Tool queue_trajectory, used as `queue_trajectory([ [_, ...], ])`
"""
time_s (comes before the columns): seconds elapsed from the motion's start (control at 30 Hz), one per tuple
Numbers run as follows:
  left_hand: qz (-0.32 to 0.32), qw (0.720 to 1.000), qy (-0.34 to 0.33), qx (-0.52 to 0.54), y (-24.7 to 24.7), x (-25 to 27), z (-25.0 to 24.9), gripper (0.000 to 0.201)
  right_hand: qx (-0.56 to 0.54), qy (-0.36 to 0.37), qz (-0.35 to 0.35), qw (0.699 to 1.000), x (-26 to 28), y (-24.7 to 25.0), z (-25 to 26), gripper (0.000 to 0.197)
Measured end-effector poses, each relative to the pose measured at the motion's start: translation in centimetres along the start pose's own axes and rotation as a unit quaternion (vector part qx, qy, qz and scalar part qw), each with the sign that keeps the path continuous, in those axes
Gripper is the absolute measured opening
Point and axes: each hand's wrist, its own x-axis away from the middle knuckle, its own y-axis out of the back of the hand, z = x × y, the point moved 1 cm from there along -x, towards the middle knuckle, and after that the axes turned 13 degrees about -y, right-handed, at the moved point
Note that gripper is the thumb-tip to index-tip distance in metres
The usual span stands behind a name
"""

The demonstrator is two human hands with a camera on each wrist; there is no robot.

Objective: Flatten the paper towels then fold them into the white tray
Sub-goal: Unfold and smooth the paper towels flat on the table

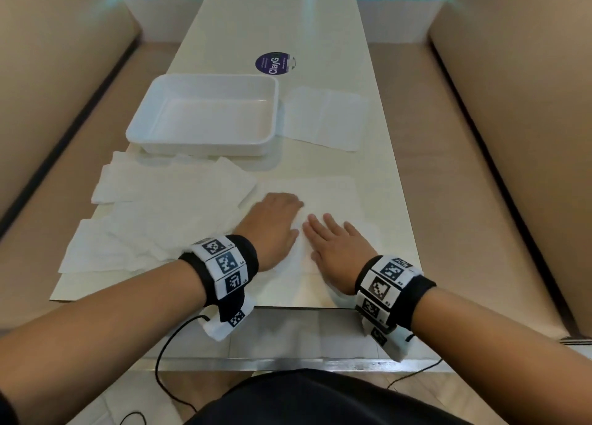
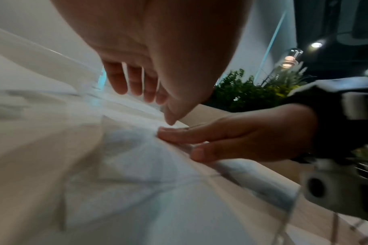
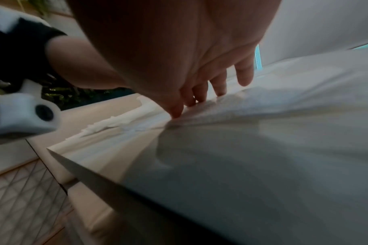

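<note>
Left hand: your left hand (image 1: 272, 221) lies flat, fingers straight, palm down on the paper towel (image 1: 323, 197) spread at the near end of the table (image 1: 389, 200); it grasps nothing.
Right hand: your right hand (image 1: 336, 248) rests just beside it on the same sheet, fingers straight and slightly spread, also grasping nothing.
White tray: the white tray (image 1: 205, 138) sits farther up the table, left of centre, nothing inside it.
Around: crumpled paper towels (image 1: 153, 213) lie overlapping to the left of your hands, reaching the tray's near wall; a flattened sheet (image 1: 323, 118) lies just right of the tray; a round purple sticker (image 1: 275, 63) sits beyond it.
In the way: nothing stands between your hands and the tray.
Wrist views only: the left wrist camera shows the towel bunching into a ridge against your right fingers (image 2: 191, 132); the right wrist camera shows the same wrinkles under its fingertips (image 3: 176, 111). Both are blurred.
</note>
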Motion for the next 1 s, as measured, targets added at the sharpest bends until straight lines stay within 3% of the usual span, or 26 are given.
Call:
queue_trajectory([
  [0.07,0.094,0.995,-0.043,0.004,-1.4,0.2,-1.2,0.064,0.001,-0.007,0.009,1.000,0.2,-0.3,0.0,0.058],
  [0.17,0.176,0.984,-0.028,-0.001,-3.8,0.6,-1.3,0.068,-0.004,-0.017,0.021,1.000,0.5,-0.4,-0.1,0.058],
  [0.57,0.224,0.974,0.007,-0.037,-3.6,2.3,0.8,0.085,-0.059,-0.104,0.042,0.992,2.2,-1.9,-5.6,0.086],
  [0.7,0.235,0.971,0.011,-0.044,-3.5,2.5,0.8,0.087,-0.092,-0.142,0.023,0.985,2.7,-1.6,-6.7,0.077],
  [0.87,0.240,0.970,0.013,-0.043,-3.5,2.3,0.7,0.087,-0.148,-0.172,-0.084,0.970,1.4,0.5,-6.6,0.050],
  [1.0,0.237,0.970,0.015,-0.041,-3.5,2.3,0.7,0.088,-0.175,-0.211,-0.052,0.960,0.2,1.7,-7.0,0.034],
])
